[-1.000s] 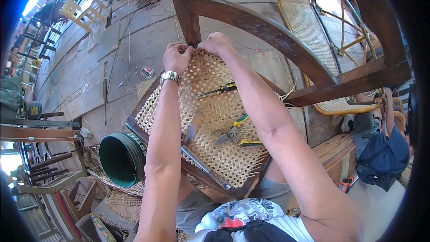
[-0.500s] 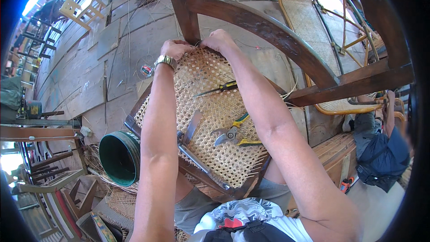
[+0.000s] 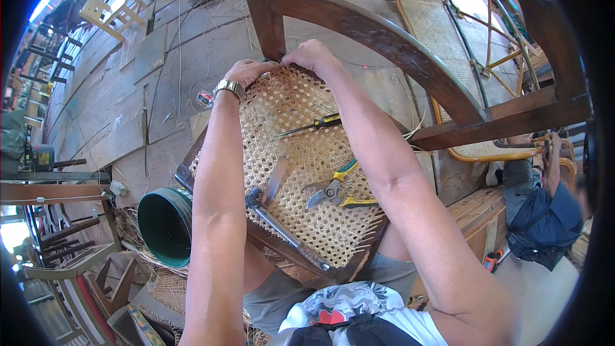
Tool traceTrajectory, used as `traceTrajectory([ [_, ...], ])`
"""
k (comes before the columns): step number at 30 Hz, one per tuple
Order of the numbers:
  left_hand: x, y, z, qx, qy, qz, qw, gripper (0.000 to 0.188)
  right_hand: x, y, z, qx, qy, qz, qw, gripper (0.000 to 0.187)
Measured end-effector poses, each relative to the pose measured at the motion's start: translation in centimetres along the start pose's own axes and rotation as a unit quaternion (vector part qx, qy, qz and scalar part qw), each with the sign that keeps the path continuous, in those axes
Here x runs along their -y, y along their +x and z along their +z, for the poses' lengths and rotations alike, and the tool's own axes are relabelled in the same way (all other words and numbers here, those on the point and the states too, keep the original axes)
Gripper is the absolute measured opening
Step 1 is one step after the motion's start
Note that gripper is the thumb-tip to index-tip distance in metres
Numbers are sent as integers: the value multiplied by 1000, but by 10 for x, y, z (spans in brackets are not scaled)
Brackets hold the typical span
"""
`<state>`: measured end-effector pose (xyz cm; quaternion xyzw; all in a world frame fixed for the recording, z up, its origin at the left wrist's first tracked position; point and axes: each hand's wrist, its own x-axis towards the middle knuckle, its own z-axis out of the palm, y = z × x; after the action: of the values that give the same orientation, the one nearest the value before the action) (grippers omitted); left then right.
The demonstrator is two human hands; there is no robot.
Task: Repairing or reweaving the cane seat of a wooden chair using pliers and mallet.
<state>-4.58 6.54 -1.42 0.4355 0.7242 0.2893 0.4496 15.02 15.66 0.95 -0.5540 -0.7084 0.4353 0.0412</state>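
Observation:
A woven cane chair seat (image 3: 301, 154) lies across my lap in a dark wooden frame. At its far corner, beside a chair post (image 3: 262, 19), my left hand (image 3: 246, 73) and my right hand (image 3: 312, 57) are closed close together. Their fingertips pinch cane strands at the weave's edge, partly hidden by the fingers. A screwdriver (image 3: 311, 125) with a black and yellow handle rests on the cane near my right forearm. Nearer me lie yellow-handled pruning shears (image 3: 333, 190), a flat metal blade (image 3: 275, 181) and a hammer (image 3: 282, 230).
A curved dark chair rail (image 3: 378, 38) arches at the right. Left of the seat stands a green bucket (image 3: 165, 227). Another cane chair (image 3: 442, 38) is beyond the rail. A person in dark clothes (image 3: 544, 218) is at far right. A pale wooden chair (image 3: 114, 14) stands far left.
My left wrist and forearm have shifted slightly left, its fingers flatter over the seat's corner. My right hand stays at the corner, edging slightly left. The tools lie in the same places on the cane.

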Motion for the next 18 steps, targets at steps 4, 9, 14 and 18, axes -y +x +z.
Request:
traceTrajectory([
  [4, 1, -1, 2, -22, 23, -9, 999, 67, -2, 6, 1, 3, -9, 9, 1000, 62],
  [9, 4, -5, 9, -62, 1, -8, 998, 66, -3, 7, 3, -2, -46, -14, 999, 61],
  [14, -12, -11, 10, -5, -8, -14, 1000, 62, -3, 1, -2, 10, -55, -18, 998, 59],
  [18, -7, -11, 9, -68, 54, -36, 996, 70, 4, -7, 1, -36, -64, -16, 997, 57],
])
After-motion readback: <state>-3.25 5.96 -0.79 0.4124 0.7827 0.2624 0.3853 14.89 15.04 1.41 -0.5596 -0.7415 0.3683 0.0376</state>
